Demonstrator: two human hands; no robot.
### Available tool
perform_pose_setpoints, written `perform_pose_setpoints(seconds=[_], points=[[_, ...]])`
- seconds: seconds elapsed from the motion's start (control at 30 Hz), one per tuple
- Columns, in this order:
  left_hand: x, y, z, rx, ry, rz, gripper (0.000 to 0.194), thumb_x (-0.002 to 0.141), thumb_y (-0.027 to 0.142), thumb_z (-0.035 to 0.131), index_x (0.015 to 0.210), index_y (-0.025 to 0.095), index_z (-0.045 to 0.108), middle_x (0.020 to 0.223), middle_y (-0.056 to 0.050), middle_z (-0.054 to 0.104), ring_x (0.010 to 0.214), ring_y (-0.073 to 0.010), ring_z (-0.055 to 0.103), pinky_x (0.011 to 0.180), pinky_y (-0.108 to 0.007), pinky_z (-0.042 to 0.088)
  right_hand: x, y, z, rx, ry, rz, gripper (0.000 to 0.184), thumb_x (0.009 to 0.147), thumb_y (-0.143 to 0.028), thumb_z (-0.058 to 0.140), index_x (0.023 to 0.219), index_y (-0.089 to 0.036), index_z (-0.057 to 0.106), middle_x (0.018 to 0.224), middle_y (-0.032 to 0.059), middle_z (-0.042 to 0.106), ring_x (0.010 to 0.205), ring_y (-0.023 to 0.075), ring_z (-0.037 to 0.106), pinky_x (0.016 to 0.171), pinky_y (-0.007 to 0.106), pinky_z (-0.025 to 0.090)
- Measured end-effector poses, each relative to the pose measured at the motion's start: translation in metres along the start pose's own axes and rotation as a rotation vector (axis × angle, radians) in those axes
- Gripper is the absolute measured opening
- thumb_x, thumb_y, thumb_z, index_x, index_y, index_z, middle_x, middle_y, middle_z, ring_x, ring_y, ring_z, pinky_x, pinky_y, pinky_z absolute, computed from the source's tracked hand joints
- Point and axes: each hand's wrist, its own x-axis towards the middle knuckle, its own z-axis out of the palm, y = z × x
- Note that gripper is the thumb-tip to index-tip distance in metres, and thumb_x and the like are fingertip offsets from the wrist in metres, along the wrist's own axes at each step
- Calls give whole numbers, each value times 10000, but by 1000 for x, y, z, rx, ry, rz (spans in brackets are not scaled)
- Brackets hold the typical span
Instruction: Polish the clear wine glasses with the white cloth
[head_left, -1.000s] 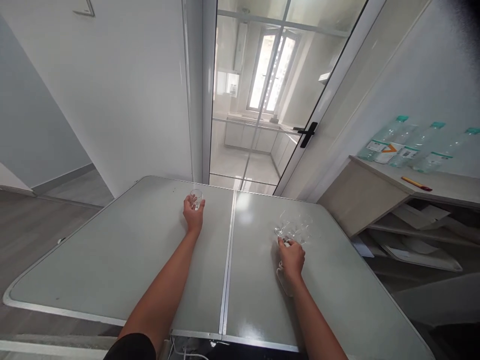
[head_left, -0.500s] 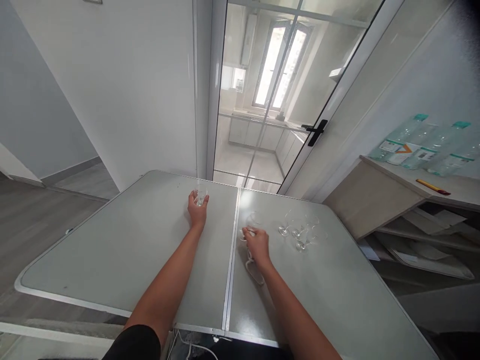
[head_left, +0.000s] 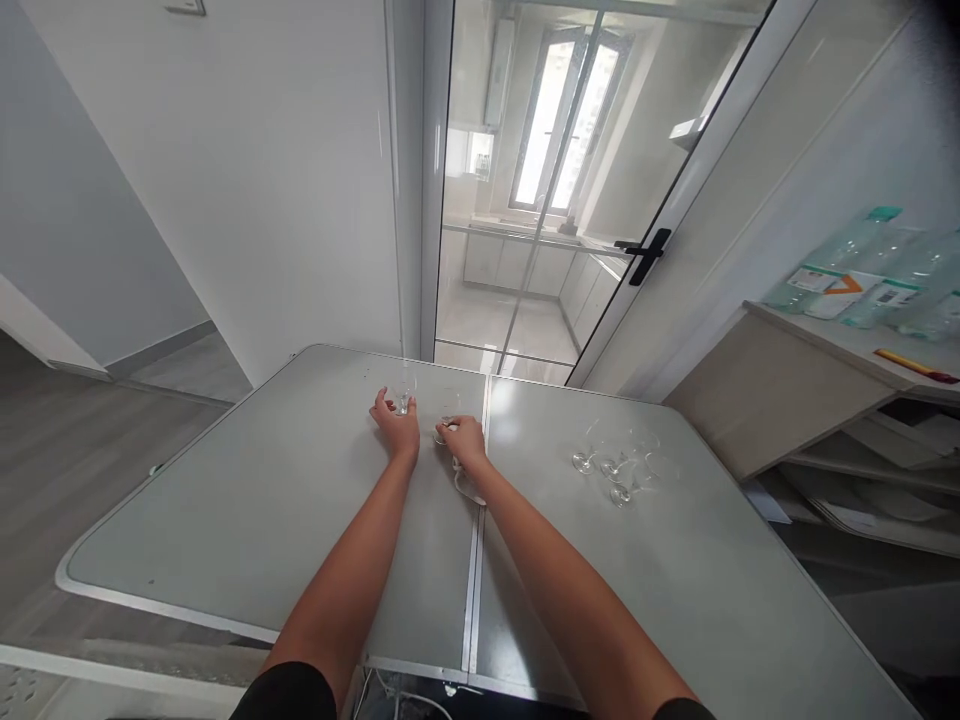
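Observation:
My left hand [head_left: 397, 425] rests on the grey folding table [head_left: 247, 470] with its fingers spread around a small clear glass [head_left: 405, 398], loosely touching it. My right hand [head_left: 463, 440] is just beside it, closed on the base of a clear stemmed glass [head_left: 445, 428] that stands on the table. A white cloth [head_left: 463, 482] hangs from under my right palm. Several more stemmed glasses [head_left: 619, 470] stand in a cluster on the right half of the table.
A metal seam [head_left: 477, 520] splits the table top. Beyond it a glass door with a black handle [head_left: 645, 255] stands ajar onto a kitchen. At right a wooden shelf unit [head_left: 817, 390] carries plastic water bottles [head_left: 847, 275].
My right hand carried one stemmed glass from the right-hand cluster leftward across the seam and set it beside my left hand. My left hand's fingers loosened around the small glass.

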Motion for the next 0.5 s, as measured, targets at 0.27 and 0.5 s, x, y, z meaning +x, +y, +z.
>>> perform_pose_setpoints(seconds=[0.27,0.5], points=[[-2,4,1,-81,14,-14,603,752,120,746,1284,232,485,1138,-61,495,992,-180,588,849,-310,525,25,-13,26,125,-174,-19,457,666,-201,771,1123,-198,765,882,0,787,712,160,706,688,224,538],[0,6,-1,-134,1,12,521,744,44,643,1206,223,486,1143,-59,520,1035,-180,603,972,-343,483,24,-23,31,267,-220,8,639,675,-196,766,1304,-173,656,1032,18,779,706,133,685,644,206,539]])
